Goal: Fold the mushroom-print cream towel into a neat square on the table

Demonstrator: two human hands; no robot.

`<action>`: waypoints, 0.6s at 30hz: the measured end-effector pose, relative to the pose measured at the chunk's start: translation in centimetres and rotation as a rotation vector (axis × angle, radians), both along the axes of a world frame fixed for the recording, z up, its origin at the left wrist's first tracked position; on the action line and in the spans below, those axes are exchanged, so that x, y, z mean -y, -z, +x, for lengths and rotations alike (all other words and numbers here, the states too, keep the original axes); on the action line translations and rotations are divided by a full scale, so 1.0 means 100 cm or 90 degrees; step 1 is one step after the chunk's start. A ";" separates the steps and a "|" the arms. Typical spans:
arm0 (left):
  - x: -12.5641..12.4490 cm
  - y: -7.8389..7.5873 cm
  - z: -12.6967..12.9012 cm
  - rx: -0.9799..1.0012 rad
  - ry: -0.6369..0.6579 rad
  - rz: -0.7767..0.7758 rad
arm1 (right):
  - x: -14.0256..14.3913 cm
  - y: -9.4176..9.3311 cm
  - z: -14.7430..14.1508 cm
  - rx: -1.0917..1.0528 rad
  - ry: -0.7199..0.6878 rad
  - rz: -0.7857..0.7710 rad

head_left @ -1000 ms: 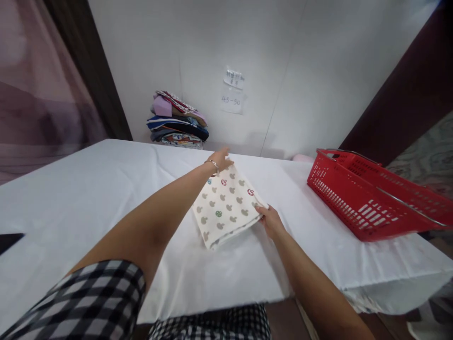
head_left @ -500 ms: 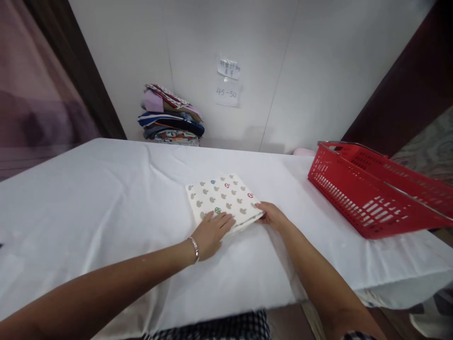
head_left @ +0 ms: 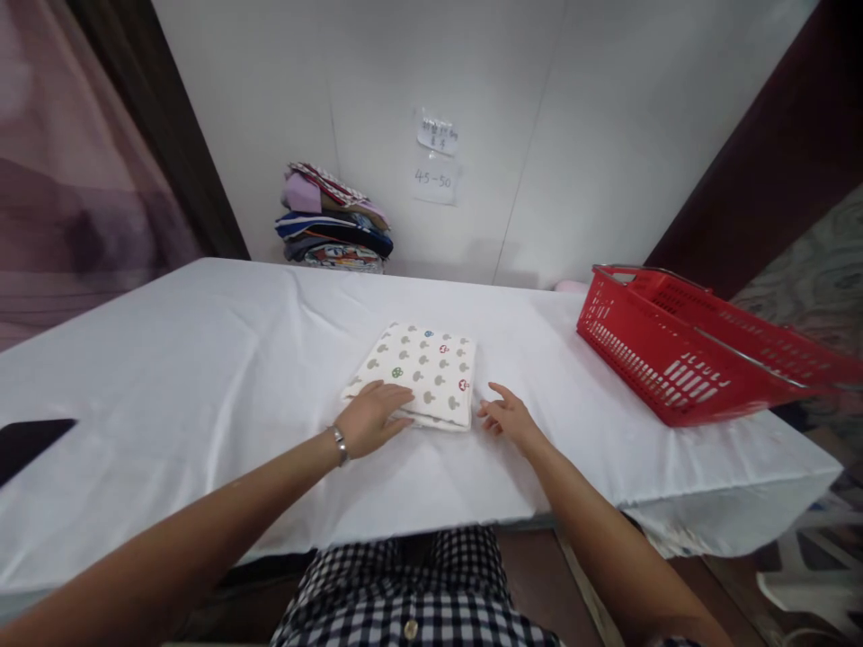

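Observation:
A folded white cloth (head_left: 422, 364) printed with grey, red, green and blue mushrooms lies flat on the white-covered table (head_left: 222, 359). My left hand (head_left: 372, 415) rests on its near left edge, fingers stretched over the top and thumb at the front fold. A silvery bracelet circles that wrist. Just off the cloth's right edge is my right hand (head_left: 509, 418), its fingers apart and loosely bent, with nothing in them. What kind of article the folded cloth is, I cannot tell.
At the right of the table stands a red perforated basket (head_left: 674, 359) with metal handles. A pile of folded clothes (head_left: 337, 220) leans by the back wall. Two paper notes (head_left: 435, 180) hang on the wall. A flat black object (head_left: 31, 440) lies at the left edge.
The cloth has turned clockwise on the table. My right hand has let go of its corner and sits apart from it. My left hand has shifted left along the near edge.

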State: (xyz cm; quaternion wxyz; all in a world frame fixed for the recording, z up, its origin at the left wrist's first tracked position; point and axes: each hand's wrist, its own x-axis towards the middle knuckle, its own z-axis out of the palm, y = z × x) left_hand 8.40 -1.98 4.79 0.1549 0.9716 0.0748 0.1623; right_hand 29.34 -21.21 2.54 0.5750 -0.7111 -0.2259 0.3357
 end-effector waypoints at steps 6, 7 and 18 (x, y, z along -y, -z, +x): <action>0.046 -0.001 0.050 0.054 0.053 -0.061 | -0.014 0.005 -0.002 -0.025 0.033 0.028; 0.049 0.000 0.057 0.037 0.058 -0.061 | -0.017 0.008 -0.004 -0.021 0.043 0.044; 0.049 0.009 0.072 0.008 0.071 0.114 | -0.027 0.038 -0.008 0.097 0.076 0.143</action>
